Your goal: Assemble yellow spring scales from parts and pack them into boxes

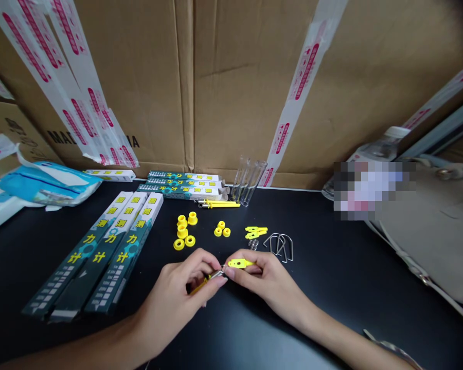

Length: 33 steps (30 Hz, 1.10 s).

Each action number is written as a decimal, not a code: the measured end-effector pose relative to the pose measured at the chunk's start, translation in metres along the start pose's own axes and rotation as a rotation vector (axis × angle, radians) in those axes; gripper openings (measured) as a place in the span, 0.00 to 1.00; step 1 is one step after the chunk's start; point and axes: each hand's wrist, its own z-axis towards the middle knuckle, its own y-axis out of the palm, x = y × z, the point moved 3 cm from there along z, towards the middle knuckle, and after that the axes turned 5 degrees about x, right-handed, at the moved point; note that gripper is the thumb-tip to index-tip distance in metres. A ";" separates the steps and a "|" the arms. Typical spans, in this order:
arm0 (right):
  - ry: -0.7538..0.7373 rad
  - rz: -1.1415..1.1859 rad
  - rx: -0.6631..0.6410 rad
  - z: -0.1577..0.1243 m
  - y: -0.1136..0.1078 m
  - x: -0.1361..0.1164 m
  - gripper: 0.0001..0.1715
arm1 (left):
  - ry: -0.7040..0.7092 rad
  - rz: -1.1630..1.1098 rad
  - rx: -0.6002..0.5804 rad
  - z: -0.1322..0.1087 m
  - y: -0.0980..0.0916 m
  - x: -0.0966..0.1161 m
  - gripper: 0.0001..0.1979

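Note:
My left hand (177, 290) pinches a thin yellow rod with a spring (215, 275) at its end, and the rod's lower part is hidden by the fingers. In my right hand (272, 280) is a flat yellow plastic tab (237, 263) with a slot in it. The tab's end and the spring's tip meet between my fingertips; whether they are hooked together I cannot tell. Just beyond the right hand lie more yellow tabs (255, 232), small springs (253, 244) and several bent wire hooks (281, 244).
Yellow flanged caps (182, 231) and smaller yellow rings (221, 229) lie mid-table. Behind them are yellow rods (219, 204), clear tubes (247, 180) and stacked printed boxes (177, 185). Long boxes (100, 252) lie left, beyond them a blue packet (54, 182). A bottle (384, 146) and bag (432, 231) stand right.

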 end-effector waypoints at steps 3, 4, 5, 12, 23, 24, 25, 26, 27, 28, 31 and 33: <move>0.006 -0.009 -0.010 -0.001 0.000 0.000 0.20 | 0.032 0.026 0.053 0.001 -0.002 0.001 0.07; 0.008 -0.012 -0.012 -0.001 0.000 0.000 0.20 | 0.047 0.039 0.066 0.001 -0.003 0.001 0.07; 0.008 -0.016 -0.012 -0.001 0.000 0.000 0.20 | 0.060 0.050 0.074 0.000 -0.003 0.002 0.07; 0.045 -0.061 0.000 0.000 -0.001 0.001 0.22 | 0.108 0.078 0.111 -0.002 -0.003 0.003 0.07; 0.050 -0.035 -0.037 0.002 -0.001 0.005 0.26 | -0.016 -0.035 0.075 0.001 -0.002 0.001 0.09; 0.048 -0.039 -0.040 0.002 -0.002 0.005 0.26 | -0.013 -0.043 0.074 0.001 -0.002 0.001 0.08; 0.043 -0.041 -0.041 0.002 -0.002 0.006 0.26 | -0.015 -0.051 0.075 0.001 -0.003 0.001 0.08; 0.033 -0.044 -0.037 0.002 -0.003 0.007 0.26 | -0.021 -0.060 0.078 0.001 -0.003 0.000 0.08; 0.014 -0.052 -0.024 0.001 -0.003 0.007 0.26 | -0.033 -0.069 0.082 0.000 -0.003 0.000 0.09; -0.011 -0.066 -0.003 0.001 -0.004 0.008 0.26 | -0.049 -0.080 0.084 0.000 -0.004 -0.001 0.11; -0.117 -0.174 0.073 -0.003 -0.006 0.008 0.26 | -0.096 -0.109 0.087 0.001 -0.004 -0.004 0.11; -0.208 -0.296 0.108 -0.006 -0.006 0.007 0.25 | -0.111 -0.119 0.089 0.002 -0.004 -0.005 0.08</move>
